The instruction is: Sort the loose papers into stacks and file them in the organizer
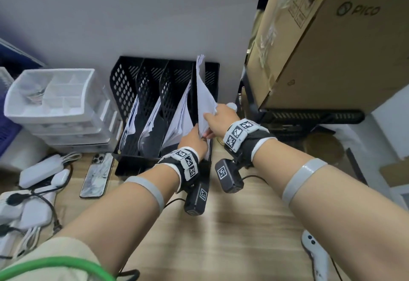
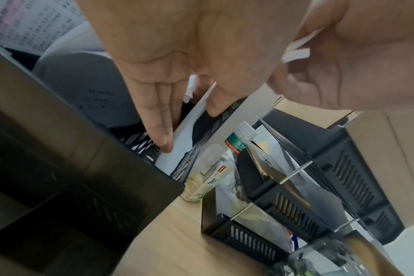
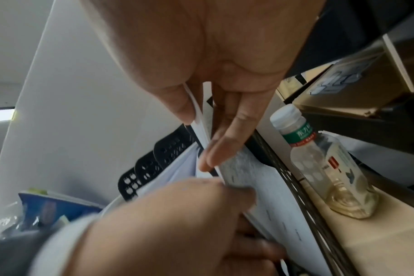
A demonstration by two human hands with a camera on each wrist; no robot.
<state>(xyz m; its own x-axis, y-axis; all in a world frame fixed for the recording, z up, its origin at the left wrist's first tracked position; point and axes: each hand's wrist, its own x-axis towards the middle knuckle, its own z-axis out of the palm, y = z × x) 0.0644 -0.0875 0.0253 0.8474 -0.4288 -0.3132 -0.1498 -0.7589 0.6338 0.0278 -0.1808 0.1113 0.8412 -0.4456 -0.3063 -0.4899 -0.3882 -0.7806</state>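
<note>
A black mesh organizer (image 1: 141, 74) with several upright slots stands against the wall. Its three left slots hold white papers (image 1: 181, 114). A stack of white sheets (image 1: 204, 94) stands in the rightmost slot and leans a little to the left. My left hand (image 1: 200, 135) pinches its lower edge, with straight fingers (image 2: 158, 119) on one side and the thumb on the other. My right hand (image 1: 212, 116) pinches the same stack higher up; the sheets (image 3: 248, 179) run between its thumb and fingers (image 3: 227, 142). The bottom of the slot is hidden.
A drinks bottle (image 3: 319, 160) stands just right of the organizer, beside black stacked trays (image 2: 319, 186) under a big cardboard box (image 1: 332, 37). At the left are a white drawer unit (image 1: 55, 99), a phone (image 1: 97, 174) and chargers with cables (image 1: 39, 174). A white controller (image 1: 314, 254) lies front right.
</note>
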